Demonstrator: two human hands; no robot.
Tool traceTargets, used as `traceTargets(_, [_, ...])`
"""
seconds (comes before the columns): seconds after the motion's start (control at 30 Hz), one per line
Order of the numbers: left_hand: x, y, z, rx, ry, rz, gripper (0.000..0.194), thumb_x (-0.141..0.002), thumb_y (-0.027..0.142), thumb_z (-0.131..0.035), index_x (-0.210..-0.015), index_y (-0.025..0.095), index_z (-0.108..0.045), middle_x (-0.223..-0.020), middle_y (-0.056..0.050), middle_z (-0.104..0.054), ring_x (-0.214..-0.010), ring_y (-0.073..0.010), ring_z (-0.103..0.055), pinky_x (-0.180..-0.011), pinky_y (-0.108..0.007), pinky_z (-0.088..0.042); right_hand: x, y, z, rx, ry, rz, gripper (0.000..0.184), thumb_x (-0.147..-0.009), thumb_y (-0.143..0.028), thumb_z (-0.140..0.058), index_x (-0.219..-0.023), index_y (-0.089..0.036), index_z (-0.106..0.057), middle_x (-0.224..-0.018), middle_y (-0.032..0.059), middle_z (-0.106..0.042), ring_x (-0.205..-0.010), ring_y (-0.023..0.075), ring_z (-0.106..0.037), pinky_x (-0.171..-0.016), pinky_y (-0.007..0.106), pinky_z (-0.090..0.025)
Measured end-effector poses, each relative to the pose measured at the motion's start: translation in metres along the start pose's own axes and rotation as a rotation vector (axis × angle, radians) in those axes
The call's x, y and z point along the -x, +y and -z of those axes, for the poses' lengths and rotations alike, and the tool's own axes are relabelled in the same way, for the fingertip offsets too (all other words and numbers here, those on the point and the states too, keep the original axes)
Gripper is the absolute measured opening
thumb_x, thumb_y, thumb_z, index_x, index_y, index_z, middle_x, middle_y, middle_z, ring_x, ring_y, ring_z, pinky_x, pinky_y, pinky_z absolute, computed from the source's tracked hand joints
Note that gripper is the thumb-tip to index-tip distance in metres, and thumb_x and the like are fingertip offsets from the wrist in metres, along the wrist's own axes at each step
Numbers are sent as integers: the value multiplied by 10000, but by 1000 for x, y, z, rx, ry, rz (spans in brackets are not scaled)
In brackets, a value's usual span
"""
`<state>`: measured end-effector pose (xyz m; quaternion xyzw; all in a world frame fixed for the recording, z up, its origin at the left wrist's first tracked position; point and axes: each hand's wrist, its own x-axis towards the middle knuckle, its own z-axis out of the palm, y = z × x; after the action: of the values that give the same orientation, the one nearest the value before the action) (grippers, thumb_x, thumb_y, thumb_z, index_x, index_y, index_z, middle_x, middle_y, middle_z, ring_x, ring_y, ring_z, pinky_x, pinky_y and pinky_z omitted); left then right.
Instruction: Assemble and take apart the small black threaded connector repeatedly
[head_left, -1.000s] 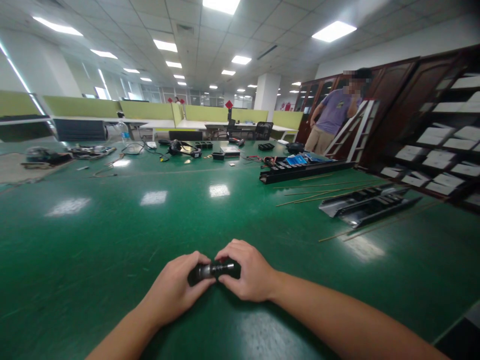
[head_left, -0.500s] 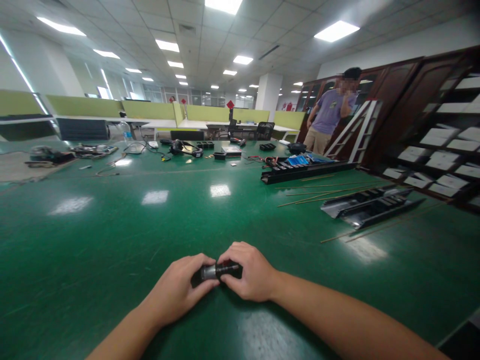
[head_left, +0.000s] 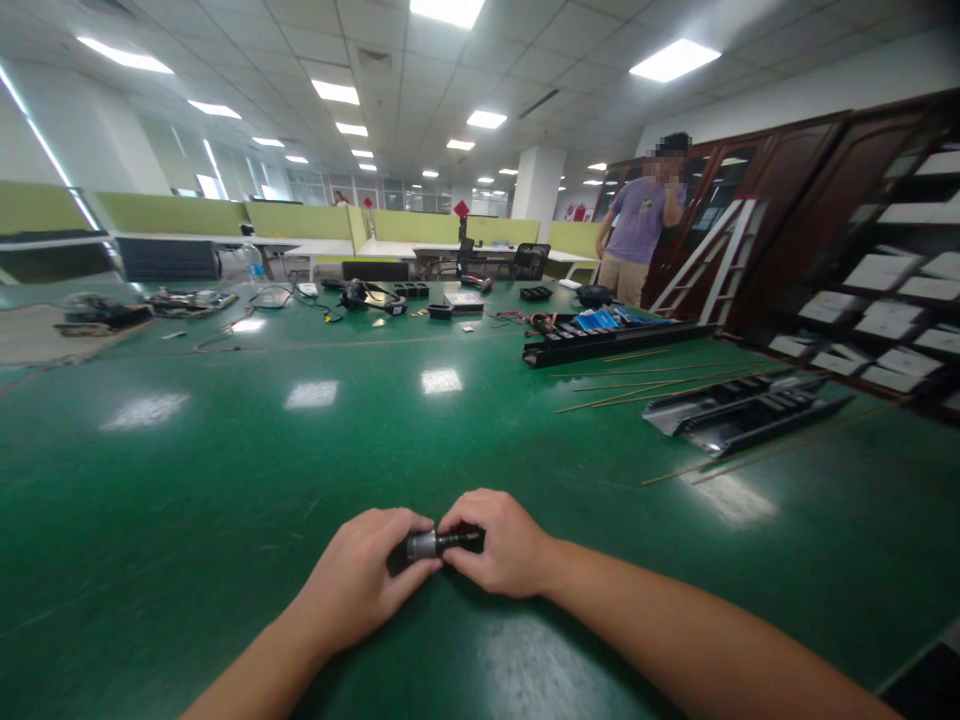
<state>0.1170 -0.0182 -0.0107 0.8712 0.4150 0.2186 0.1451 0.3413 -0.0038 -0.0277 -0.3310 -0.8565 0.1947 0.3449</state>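
A small black-and-silver cylinder [head_left: 424, 545] lies sideways between my two hands, low over the green table [head_left: 300, 470]. It resembles a small flashlight, though its exact kind is not clear. The thumb and fingers of my left hand [head_left: 365, 562] are closed around its silver left part. Its narrower black right part is held between the thumb and curled fingers of my right hand [head_left: 504, 545]. Both ends of the cylinder are partly hidden by the hands, and the fingertips of the two hands nearly meet at its middle.
To the right lie black metal channels [head_left: 750, 420] and thin rods [head_left: 637, 390]. Farther back are a longer black rail [head_left: 592, 345], a headset [head_left: 367, 297] and a bottle [head_left: 256, 266]. A person [head_left: 637, 225] stands beyond the table near a stepladder [head_left: 724, 260].
The right-hand fingers have shifted slightly on the cylinder, and more of its narrow dark middle shows. Both hands keep their grip. The person at the back has moved a little left.
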Motion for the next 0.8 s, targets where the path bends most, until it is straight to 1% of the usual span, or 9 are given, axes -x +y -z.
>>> traceTargets(0.17, [-1, -1, -1, -10, -5, -11, 230, -875, 362, -633, -1079, 256, -626, -984, -34, -694, -903, -222, -641, -808, -354, -490, 0, 1, -1, 10, -9, -36, 158, -728, -214, -709, -882, -203, -675, -797, 11, -705, -728, 169, -635, -700, 269, -452])
traceTargets(0.37, [-1, -2, -2, -24, 16, 0, 227, -874, 361, -635, -1071, 249, -631, -989, -44, -693, -910, -225, -636, -811, -354, -488, 0, 0, 0, 16, -25, -84, 110, -749, -231, -694, -856, -200, -689, -776, 14, -705, -709, 166, -637, -669, 259, -449])
traceTargets(0.57, [-1, -1, -1, -25, 7, -7, 230, -879, 380, -626, -1069, 251, -627, -974, -38, -688, -901, -226, -631, -805, -365, -483, 0, 0, 0, 4, -25, -80, 112, -732, -231, -700, -837, -192, -691, -750, 13, -699, -683, 160, -631, -649, 250, -444])
traceTargets(0.8, [-1, -1, 0, -21, 9, -4, 226, -873, 368, -632, -1066, 250, -634, -977, -40, -690, -903, -219, -635, -797, -343, -488, 0, -2, 2, -13, -35, -131, 107, -731, -240, -706, -826, -190, -701, -721, 9, -693, -642, 150, -621, -614, 240, -434])
